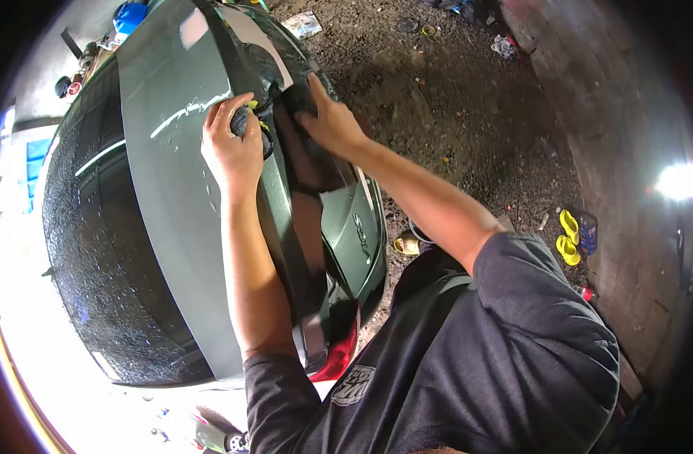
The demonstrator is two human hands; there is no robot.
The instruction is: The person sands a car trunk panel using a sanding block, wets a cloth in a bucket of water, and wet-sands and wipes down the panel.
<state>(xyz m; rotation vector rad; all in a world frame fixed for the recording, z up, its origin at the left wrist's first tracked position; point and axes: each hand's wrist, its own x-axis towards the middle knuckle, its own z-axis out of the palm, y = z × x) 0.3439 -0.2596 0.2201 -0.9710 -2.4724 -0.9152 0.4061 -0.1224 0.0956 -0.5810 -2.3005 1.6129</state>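
Note:
A dark green car rear [172, 174] fills the left of the view, wet in places. My left hand [235, 147] is closed round a dark grey cloth [244, 123] with yellow-green bits, at the edge of the trunk lid. Just right of it, my right hand [327, 121] is over the car's rear face, slightly blurred, its index finger stretched out and the thumb apart. Nothing shows in the right hand. A red tail light [339, 354] and raised lettering [362, 238] lie nearer my body.
The wet rear window [119, 250] is at the left. Dirt ground [452, 113] runs beside the car, with yellow clogs [568, 238] near a wall [626, 189]. A bright lamp [678, 181] shines at the right. A blue object [129, 17] stands beyond the car.

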